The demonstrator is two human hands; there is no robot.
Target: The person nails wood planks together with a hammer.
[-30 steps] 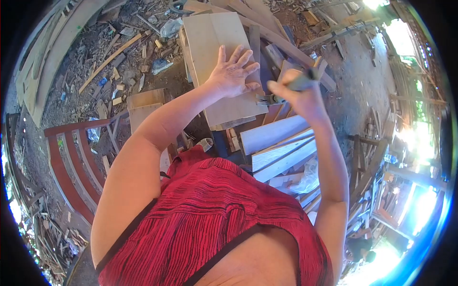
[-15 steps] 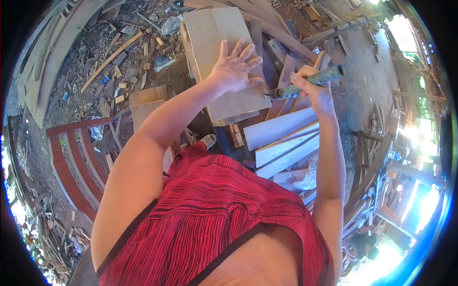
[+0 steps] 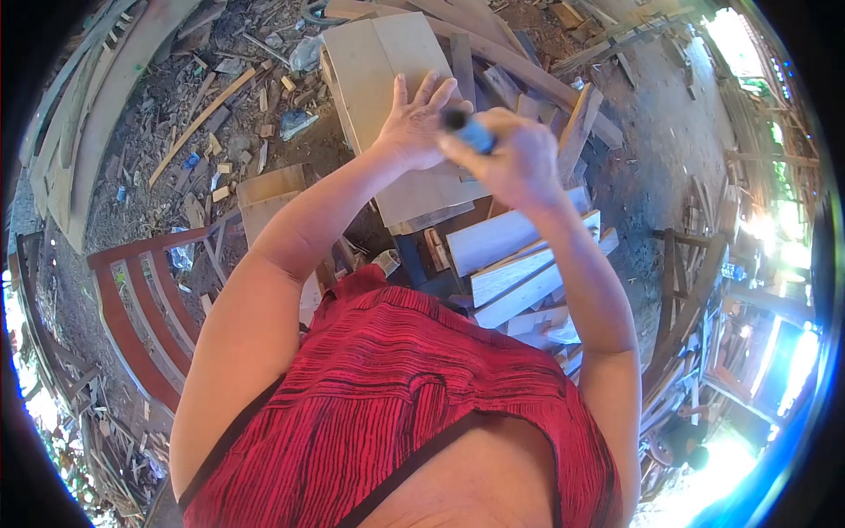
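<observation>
Hands on a board, tool raised.
Left hand (image 3: 414, 128) lies flat, fingers spread, on the board (image 3: 378, 70); right hand (image 3: 510, 158) fingers close around a tool handle (image 3: 469, 130) just beside them.

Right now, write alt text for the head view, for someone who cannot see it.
A person in a red top presses the left hand flat on a pale wooden board while the right hand grips a dark tool handle just above it. Stacked planks, offcuts and a red curved wooden frame surround them on dirt ground.
</observation>
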